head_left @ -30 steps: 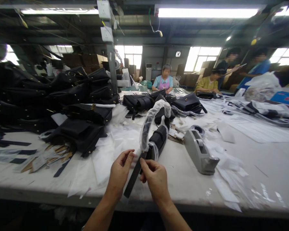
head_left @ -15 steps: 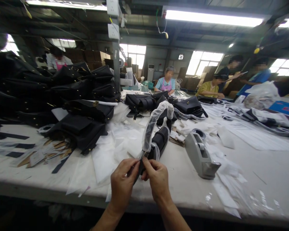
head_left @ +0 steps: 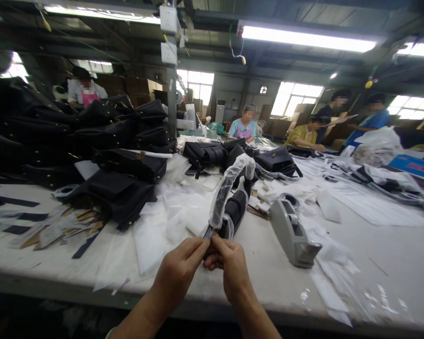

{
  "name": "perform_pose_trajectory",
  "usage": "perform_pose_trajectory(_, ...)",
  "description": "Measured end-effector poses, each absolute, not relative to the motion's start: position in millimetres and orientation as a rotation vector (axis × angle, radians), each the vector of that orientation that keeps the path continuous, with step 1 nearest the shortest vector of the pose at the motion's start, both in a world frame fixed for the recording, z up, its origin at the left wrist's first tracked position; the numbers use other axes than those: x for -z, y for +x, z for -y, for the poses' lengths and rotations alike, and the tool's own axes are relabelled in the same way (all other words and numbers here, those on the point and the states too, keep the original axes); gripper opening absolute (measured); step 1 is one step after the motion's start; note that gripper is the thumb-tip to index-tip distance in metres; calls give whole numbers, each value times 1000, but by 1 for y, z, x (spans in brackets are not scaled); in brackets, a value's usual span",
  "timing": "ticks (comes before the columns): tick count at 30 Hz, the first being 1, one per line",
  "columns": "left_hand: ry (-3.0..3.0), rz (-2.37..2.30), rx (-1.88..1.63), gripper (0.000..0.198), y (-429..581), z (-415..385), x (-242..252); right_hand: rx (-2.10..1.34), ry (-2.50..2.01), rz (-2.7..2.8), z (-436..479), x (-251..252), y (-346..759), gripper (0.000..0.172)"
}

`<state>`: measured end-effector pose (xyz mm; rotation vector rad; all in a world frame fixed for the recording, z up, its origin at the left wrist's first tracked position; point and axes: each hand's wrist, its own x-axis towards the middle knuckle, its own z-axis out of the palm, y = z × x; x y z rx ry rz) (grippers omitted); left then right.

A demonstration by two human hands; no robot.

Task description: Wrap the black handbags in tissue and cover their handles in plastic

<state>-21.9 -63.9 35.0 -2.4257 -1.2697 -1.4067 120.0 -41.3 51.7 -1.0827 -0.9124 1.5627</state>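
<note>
A black handbag (head_left: 235, 210) stands on the table in front of me, seen end-on. Its arched handle (head_left: 219, 200) is wrapped in clear plastic film. At the near end of that handle, my left hand (head_left: 180, 263) pinches the tip of a dark strap (head_left: 207, 233) between thumb and fingers. My right hand (head_left: 231, 263) is closed on the same spot from the other side, thumb on top and fingers curled below. The fingertips of both hands almost meet there. Part of the strap is hidden behind them.
Black bags (head_left: 102, 132) are piled at the left, with cardboard scraps (head_left: 70, 226) before them. White sheets (head_left: 151, 240) lie left of the handbag. A grey tape dispenser (head_left: 293, 235) stands at the right. Several people sit or stand farther back.
My left hand has turned and now reaches in flatter from the left. The dark strap that hung down between my hands is no longer seen there. The handbag has hardly moved.
</note>
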Motion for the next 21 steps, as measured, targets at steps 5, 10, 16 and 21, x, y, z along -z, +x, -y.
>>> perform_pose_trajectory(5,-2333,1097,1156,27,-21,65,-42,-1487,-1112,1062,43,-54,121,47)
perform_pose_trajectory(10,-2259,1064,1130,34,-16,70,-33,-1415,-1102,1092,39,-48,119,43)
perform_pose_trajectory(16,-2505,1194,1287,57,-8,113,-6,-1362,-1173,1123,39,-41,123,44)
perform_pose_trajectory(21,-2304,1543,1726,29,-20,127,-27,-1330,-1172,1222,38,-42,128,46)
